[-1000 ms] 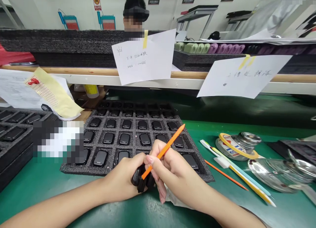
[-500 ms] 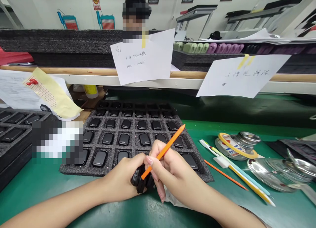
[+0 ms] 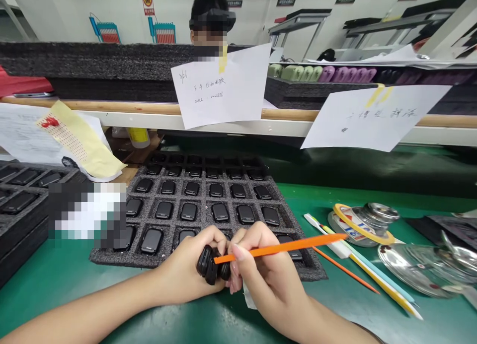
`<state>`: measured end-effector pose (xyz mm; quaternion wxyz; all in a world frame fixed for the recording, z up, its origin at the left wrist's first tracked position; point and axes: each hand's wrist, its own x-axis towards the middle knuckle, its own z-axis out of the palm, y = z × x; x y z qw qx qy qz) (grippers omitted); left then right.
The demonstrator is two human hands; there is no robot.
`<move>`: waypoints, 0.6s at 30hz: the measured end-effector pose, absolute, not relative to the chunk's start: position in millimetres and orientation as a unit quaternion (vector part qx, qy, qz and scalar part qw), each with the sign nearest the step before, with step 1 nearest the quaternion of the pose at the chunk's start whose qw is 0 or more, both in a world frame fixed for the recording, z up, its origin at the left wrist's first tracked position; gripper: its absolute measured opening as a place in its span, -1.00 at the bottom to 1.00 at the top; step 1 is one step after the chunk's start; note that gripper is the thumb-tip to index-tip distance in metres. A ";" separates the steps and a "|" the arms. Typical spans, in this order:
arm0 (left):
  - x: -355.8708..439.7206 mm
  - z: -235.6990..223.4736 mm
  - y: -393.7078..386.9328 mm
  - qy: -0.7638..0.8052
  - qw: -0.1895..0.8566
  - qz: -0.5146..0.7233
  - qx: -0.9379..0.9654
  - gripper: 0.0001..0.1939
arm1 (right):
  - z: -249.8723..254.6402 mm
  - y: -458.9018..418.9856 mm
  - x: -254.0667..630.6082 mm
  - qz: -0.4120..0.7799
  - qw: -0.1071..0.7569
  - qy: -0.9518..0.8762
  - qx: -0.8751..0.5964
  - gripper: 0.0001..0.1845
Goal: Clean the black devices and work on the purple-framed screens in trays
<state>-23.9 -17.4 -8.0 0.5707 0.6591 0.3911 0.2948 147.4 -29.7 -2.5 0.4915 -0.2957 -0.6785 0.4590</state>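
Note:
My left hand [image 3: 188,274] is closed round a small black device [image 3: 210,264], held just above the green mat at the near edge of a dark foam tray [image 3: 149,257]. My right hand [image 3: 268,269] pinches a thin orange stick [image 3: 283,248]. The stick lies almost level, its left tip against the black device and its far end pointing right. The foam tray holds several more black devices [image 3: 219,211] in rows of pockets. A white scrap [image 3: 246,297] shows under my right hand.
More sticks and a brush [image 3: 372,279] lie right of the tray, beside a tape roll with a metal dispenser [image 3: 365,220] and a steel dish [image 3: 421,267]. A second foam tray [image 3: 22,195] sits at left. Paper notes [image 3: 221,86] hang from the shelf; another person sits behind it.
The orange stick has swung from a steep upward slant to nearly level, its far end now pointing right. Both hands stay at the tray's near edge.

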 end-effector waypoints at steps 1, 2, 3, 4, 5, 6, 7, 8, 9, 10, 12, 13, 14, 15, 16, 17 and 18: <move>-23.9 -8.1 -17.5 0.391 0.573 0.297 0.656 -0.65 | -4.2 -30.4 146.2 0.432 0.505 -0.688 -0.292 -0.79; -23.9 -7.9 -17.6 0.390 0.575 0.300 0.654 -0.65 | -5.9 -31.0 145.1 0.411 0.513 -0.696 -0.288 -0.80; -23.7 -7.4 -17.6 0.386 0.577 0.304 0.653 -0.65 | -7.4 -31.5 144.3 0.395 0.517 -0.704 -0.284 -0.82; -23.3 -6.9 -17.5 0.381 0.578 0.308 0.652 -0.66 | -8.7 -31.8 143.7 0.384 0.519 -0.711 -0.280 -0.83; -22.7 -6.3 -17.4 0.378 0.580 0.312 0.651 -0.66 | -9.7 -31.9 143.3 0.378 0.519 -0.716 -0.274 -0.84; -22.1 -6.0 -17.2 0.376 0.582 0.316 0.648 -0.66 | -10.4 -31.8 143.1 0.377 0.523 -0.717 -0.267 -0.84; -21.3 -5.9 -17.1 0.375 0.586 0.319 0.643 -0.65 | -10.7 -31.7 143.0 0.380 0.529 -0.713 -0.259 -0.83; -20.6 -6.1 -17.2 0.374 0.593 0.322 0.637 -0.64 | -10.8 -31.5 142.9 0.390 0.538 -0.703 -0.254 -0.83; -20.0 -6.5 -17.3 0.370 0.603 0.323 0.629 -0.62 | -10.7 -31.4 142.7 0.402 0.548 -0.689 -0.254 -0.82; -19.6 -7.0 -17.6 0.364 0.615 0.323 0.620 -0.62 | -10.6 -31.5 142.5 0.412 0.554 -0.677 -0.257 -0.82; -19.5 -7.7 -18.4 0.358 0.628 0.323 0.611 -0.61 | -11.3 -32.1 141.9 0.421 0.557 -0.661 -0.273 -0.81; -19.7 -7.7 -18.8 0.361 0.626 0.323 0.611 -0.61 | -12.2 -32.6 141.4 0.422 0.558 -0.658 -0.279 -0.80; -20.0 -7.3 -19.0 0.366 0.622 0.323 0.613 -0.61 | -13.5 -33.2 140.7 0.420 0.560 -0.655 -0.284 -0.80; -20.4 -6.7 -19.0 0.371 0.615 0.323 0.616 -0.62 | -15.0 -33.6 140.0 0.420 0.560 -0.655 -0.287 -0.80; -20.7 -6.0 -18.8 0.375 0.608 0.324 0.620 -0.62 | -16.1 -33.9 139.2 0.421 0.557 -0.655 -0.289 -0.81; -21.1 -5.4 -18.4 0.378 0.603 0.322 0.624 -0.63 | -16.5 -33.9 138.4 0.425 0.552 -0.656 -0.291 -0.81; -21.4 -5.1 -17.9 0.380 0.599 0.321 0.628 -0.63 | -15.4 -33.4 138.0 0.435 0.547 -0.653 -0.292 -0.81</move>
